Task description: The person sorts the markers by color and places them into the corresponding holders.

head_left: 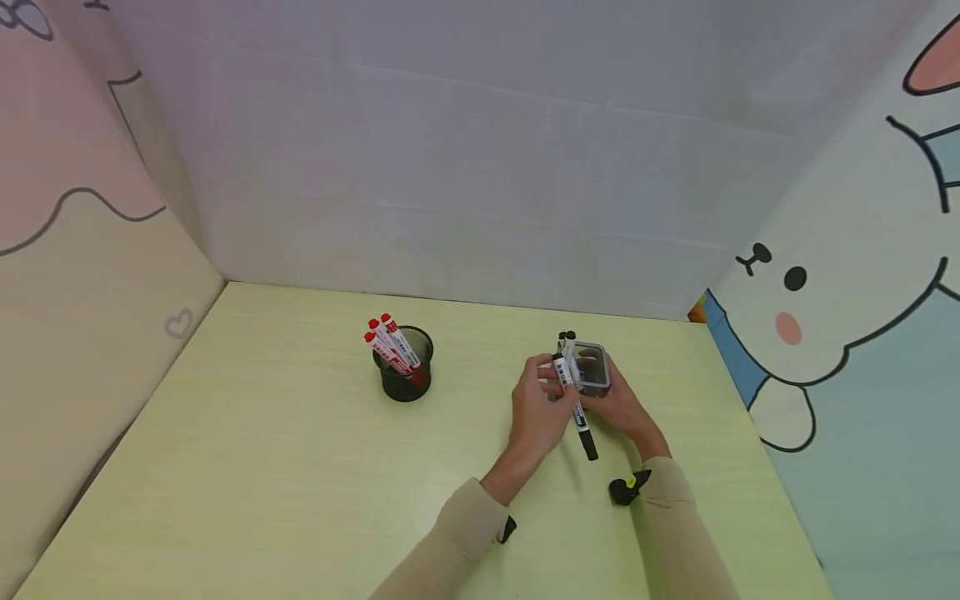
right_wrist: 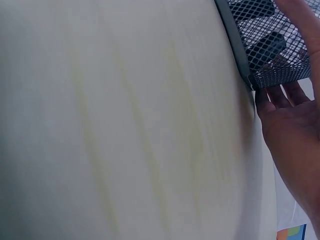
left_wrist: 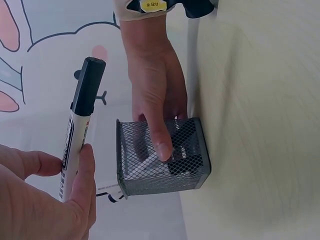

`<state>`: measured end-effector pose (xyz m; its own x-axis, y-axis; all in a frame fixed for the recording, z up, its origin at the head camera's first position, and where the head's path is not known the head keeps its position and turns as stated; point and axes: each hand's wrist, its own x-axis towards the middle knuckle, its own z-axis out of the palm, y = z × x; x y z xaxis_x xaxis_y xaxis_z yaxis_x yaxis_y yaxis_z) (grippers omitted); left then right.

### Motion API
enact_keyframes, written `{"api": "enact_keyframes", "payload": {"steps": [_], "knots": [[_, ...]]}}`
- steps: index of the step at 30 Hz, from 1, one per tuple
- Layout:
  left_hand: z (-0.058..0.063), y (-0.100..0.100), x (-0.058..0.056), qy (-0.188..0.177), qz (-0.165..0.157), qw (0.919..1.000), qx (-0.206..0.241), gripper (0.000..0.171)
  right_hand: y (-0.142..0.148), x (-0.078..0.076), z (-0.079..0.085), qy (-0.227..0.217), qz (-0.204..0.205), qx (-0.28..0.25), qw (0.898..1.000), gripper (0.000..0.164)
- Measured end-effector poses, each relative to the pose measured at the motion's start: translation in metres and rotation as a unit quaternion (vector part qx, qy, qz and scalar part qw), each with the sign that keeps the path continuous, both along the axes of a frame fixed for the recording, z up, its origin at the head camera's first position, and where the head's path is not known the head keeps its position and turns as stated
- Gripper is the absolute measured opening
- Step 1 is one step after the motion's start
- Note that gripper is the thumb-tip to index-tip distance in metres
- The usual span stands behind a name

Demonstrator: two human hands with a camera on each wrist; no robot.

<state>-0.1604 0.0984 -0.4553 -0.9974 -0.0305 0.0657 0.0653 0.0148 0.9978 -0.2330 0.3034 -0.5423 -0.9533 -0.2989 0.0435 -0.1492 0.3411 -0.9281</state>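
Note:
My left hand (head_left: 542, 408) pinches a black-capped white marker (head_left: 582, 419) between thumb and fingers. The left wrist view shows that marker (left_wrist: 75, 135) with its black cap uppermost, beside the holder and apart from it. My right hand (head_left: 621, 407) grips a square black mesh pen holder (head_left: 596, 389), its thumb along one side in the left wrist view. Other black-ended markers (head_left: 571, 343) stick out of the holder's open end, and dark marker ends show through the mesh (right_wrist: 242, 37). In the right wrist view, the right hand's fingers (right_wrist: 297, 95) reach under the holder.
On the left of the table (head_left: 300, 467) stands a round black mesh cup (head_left: 406, 387) with red-capped markers (head_left: 392, 343) leaning in it. A pale wall (head_left: 450, 167) closes the back, and a cartoon-printed wall (head_left: 862, 292) the right side.

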Motion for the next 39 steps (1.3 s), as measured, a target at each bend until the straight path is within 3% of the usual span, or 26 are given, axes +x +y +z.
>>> {"api": "enact_keyframes", "payload": {"steps": [16, 29, 39], "knots": [[0.008, -0.003, -0.023, 0.043, 0.049, 0.9975, 0.028, 0.048, -0.002, -0.001, -0.001, 0.007, 0.005, -0.034, 0.999, 0.082], [0.016, -0.005, -0.041, 0.072, 0.054, 0.9946, 0.051, 0.047, -0.002, 0.001, 0.003, -0.007, -0.018, 0.01, 1.0, 0.087], [0.016, -0.005, -0.056, 0.144, 0.055, 0.9866, 0.055, 0.048, -0.002, 0.001, 0.004, 0.0, -0.019, 0.014, 1.0, 0.088]]}}
